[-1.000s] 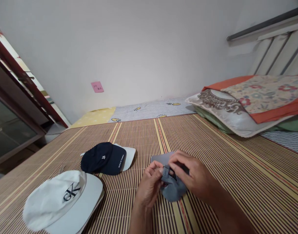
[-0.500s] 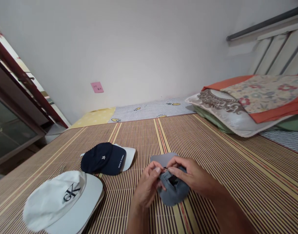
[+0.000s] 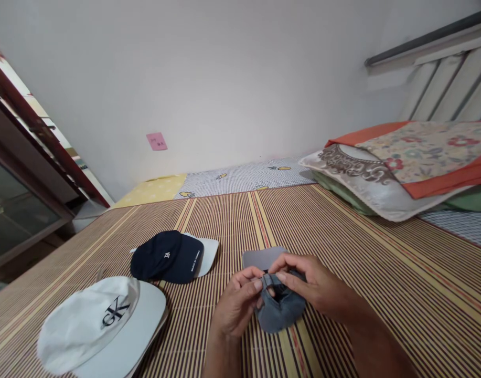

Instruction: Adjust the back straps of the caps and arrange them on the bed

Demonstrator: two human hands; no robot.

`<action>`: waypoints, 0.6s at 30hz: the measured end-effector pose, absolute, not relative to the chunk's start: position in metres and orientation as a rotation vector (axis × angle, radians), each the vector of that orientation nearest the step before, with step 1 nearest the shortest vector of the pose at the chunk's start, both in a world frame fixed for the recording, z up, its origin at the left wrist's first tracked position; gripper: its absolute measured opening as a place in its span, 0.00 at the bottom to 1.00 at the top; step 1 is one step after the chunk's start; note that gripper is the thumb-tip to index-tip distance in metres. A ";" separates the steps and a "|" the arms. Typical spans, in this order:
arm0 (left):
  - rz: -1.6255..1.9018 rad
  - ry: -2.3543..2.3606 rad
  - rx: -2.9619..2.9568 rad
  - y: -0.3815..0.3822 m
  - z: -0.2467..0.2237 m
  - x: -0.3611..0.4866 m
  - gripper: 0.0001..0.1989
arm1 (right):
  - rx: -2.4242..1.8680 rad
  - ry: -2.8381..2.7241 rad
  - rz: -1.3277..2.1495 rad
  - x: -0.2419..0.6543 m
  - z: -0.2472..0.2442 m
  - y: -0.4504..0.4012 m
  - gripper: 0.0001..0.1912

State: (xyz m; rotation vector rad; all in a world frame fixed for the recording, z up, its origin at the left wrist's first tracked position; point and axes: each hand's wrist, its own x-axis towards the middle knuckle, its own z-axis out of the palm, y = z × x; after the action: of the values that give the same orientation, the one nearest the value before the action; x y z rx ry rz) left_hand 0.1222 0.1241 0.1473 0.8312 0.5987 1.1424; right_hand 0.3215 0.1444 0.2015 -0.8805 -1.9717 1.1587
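Observation:
A grey-blue baseball cap (image 3: 279,315) rests on the striped mat in front of me, its lighter grey brim pointing away and its back strap and opening facing me. My left hand (image 3: 240,296) pinches the strap from the left between thumb and fingers. From the right, my right hand (image 3: 305,281) grips the strap and the edge of the opening, thumb on top. Fingers partly hide the strap's ends. To the left lie a navy cap (image 3: 157,257) overlapping a white-brimmed one, and a white cap (image 3: 94,320) with black letters, stacked over another brim.
The striped mat (image 3: 209,220) covers the bed. Pillows (image 3: 354,173) with an orange-edged floral cloth (image 3: 429,149) lie at the right, near a radiator (image 3: 456,84). A pink note (image 3: 157,141) is stuck to the wall. A door frame stands at the far left.
Both hands have shifted slightly on the cap's strap, with the left thumb a little lower and right. The strap now shows more clearly between my fingers. The other caps have not moved.

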 end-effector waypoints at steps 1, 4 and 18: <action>1.140 0.589 0.813 0.123 0.148 0.123 0.15 | -0.889 -1.970 1.169 0.321 0.203 0.144 0.09; 1.123 0.562 0.775 0.122 0.149 0.125 0.14 | -0.934 -1.967 1.170 0.320 0.205 0.142 0.05; 1.136 0.375 0.709 0.122 0.145 0.131 0.13 | -0.913 -1.889 1.186 0.316 0.208 0.139 0.03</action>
State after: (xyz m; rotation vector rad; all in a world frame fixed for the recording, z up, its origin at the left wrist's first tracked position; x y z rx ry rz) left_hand 0.1314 0.1217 0.1448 0.7093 0.3749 1.1358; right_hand 0.3159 0.1390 0.2085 -0.9125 -1.8891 1.1865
